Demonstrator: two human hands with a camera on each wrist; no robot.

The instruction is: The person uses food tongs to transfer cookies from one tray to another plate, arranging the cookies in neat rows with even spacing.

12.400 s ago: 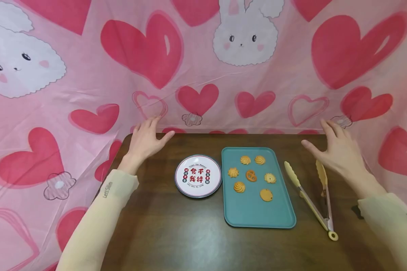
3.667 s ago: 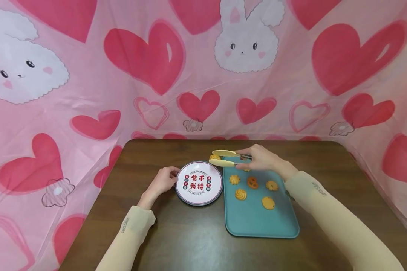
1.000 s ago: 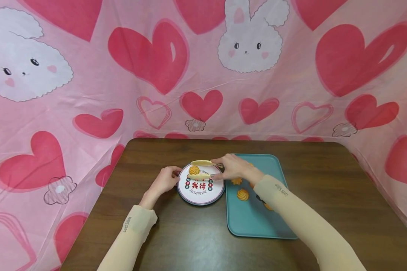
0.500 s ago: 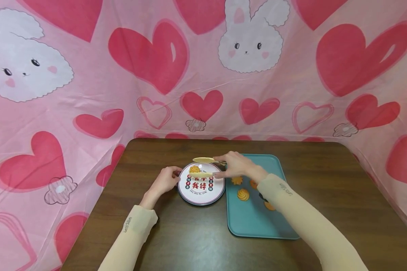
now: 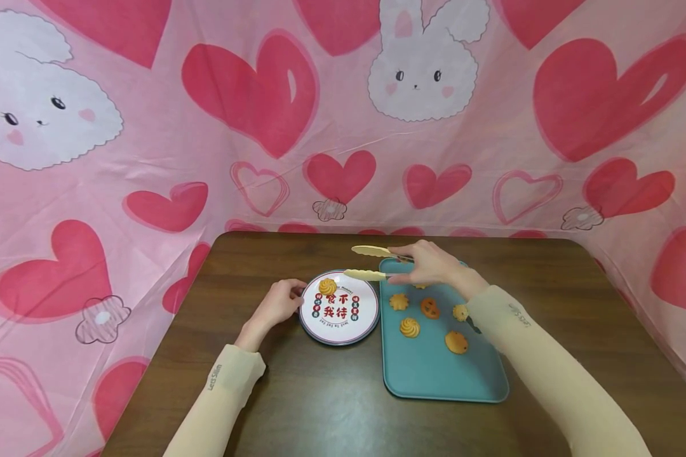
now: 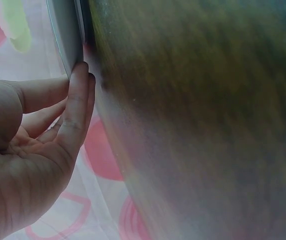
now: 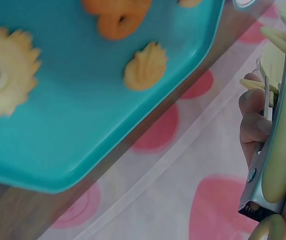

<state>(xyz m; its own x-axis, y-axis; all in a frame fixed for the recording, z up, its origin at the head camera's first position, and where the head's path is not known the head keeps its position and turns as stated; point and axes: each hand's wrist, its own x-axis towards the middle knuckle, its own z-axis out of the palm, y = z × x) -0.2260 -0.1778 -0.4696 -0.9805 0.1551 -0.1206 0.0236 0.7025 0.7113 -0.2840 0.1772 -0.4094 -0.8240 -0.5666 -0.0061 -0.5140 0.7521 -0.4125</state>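
In the head view my left hand (image 5: pixel 275 303) holds the left rim of a round white plate (image 5: pixel 343 327) with red characters. The left wrist view shows thumb and fingers pinching that plate's edge (image 6: pixel 65 35). One swirled cookie (image 5: pixel 328 287) lies on the plate's upper left. My right hand (image 5: pixel 431 263) grips kitchen tongs (image 5: pixel 366 275) with cream tips and metal arms. Nothing is between the spread tips, which hover above the plate's upper right edge and the tray's corner. The tongs' metal body (image 7: pixel 283 150) also shows in the right wrist view.
A teal tray (image 5: pixel 434 381) stands right beside the plate. On it lie several cookies, among them a swirled one (image 5: pixel 410 327), a star-shaped one (image 5: pixel 399 302), a pretzel (image 5: pixel 430 308) and a round one (image 5: pixel 456 342). Behind the wooden table (image 5: pixel 320 406) hangs a pink heart-print cloth (image 5: pixel 343 127).
The tongs brought a swirled cookie from the tray to the plate and let it go there. Their tips spread, and my right hand has since moved up and right. My left hand stays at the plate.
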